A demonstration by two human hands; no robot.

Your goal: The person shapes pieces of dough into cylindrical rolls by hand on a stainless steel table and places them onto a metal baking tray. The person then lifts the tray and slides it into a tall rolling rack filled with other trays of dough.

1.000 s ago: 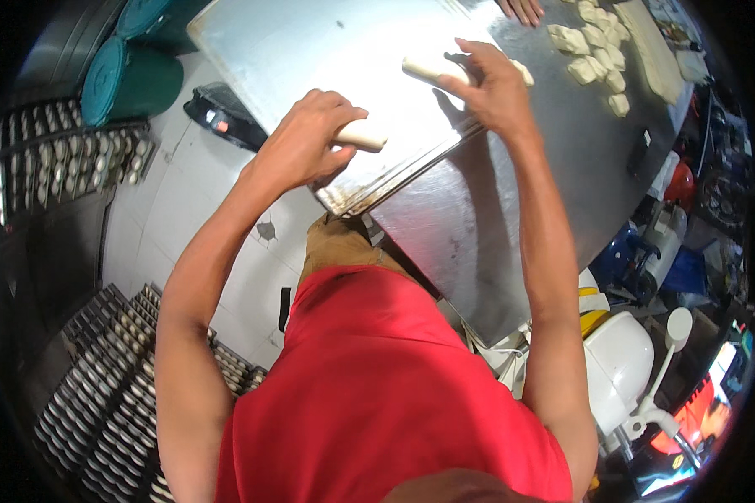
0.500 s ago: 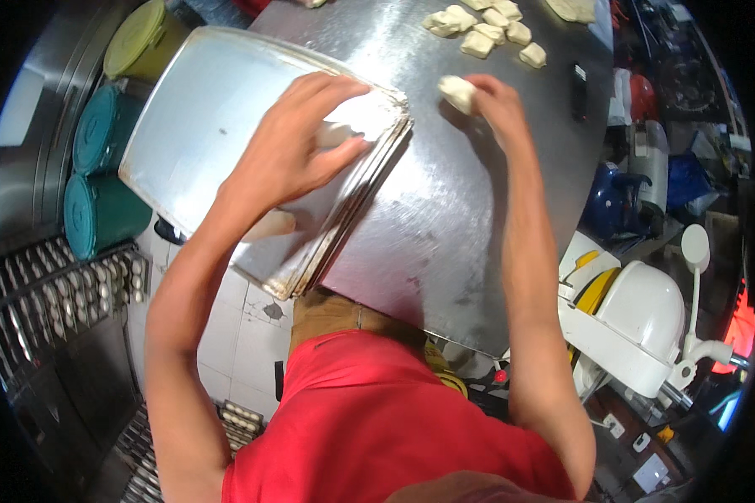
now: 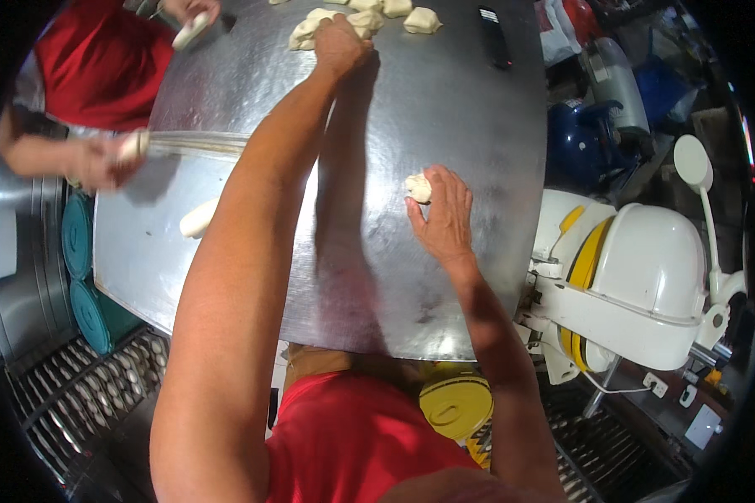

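Note:
My left hand (image 3: 342,49) reaches across the steel table (image 3: 453,109) to the pile of pale dough pieces (image 3: 306,35), its fingers closed over a piece there. Nearer me, my right hand (image 3: 440,205) rests on the steel, closed around a small dough lump (image 3: 419,189) between thumb and fingers. Left of my left forearm, a rolled dough piece (image 3: 196,220) lies on a metal baking tray (image 3: 130,235), partly hidden by that arm. Another dough piece (image 3: 423,22) sits beside the pile.
A co-worker in red (image 3: 92,63) holds dough pieces at left. A black handset (image 3: 495,36) lies on the table. A white mixer (image 3: 646,277) and blue container (image 3: 575,147) stand right. Teal bins (image 3: 92,314), racks (image 3: 88,386) and a yellow lid (image 3: 455,402) are below.
My left hand has left the tray for the dough pile. My right hand has brought its lump down nearer me. The view has shifted, showing the co-worker at left.

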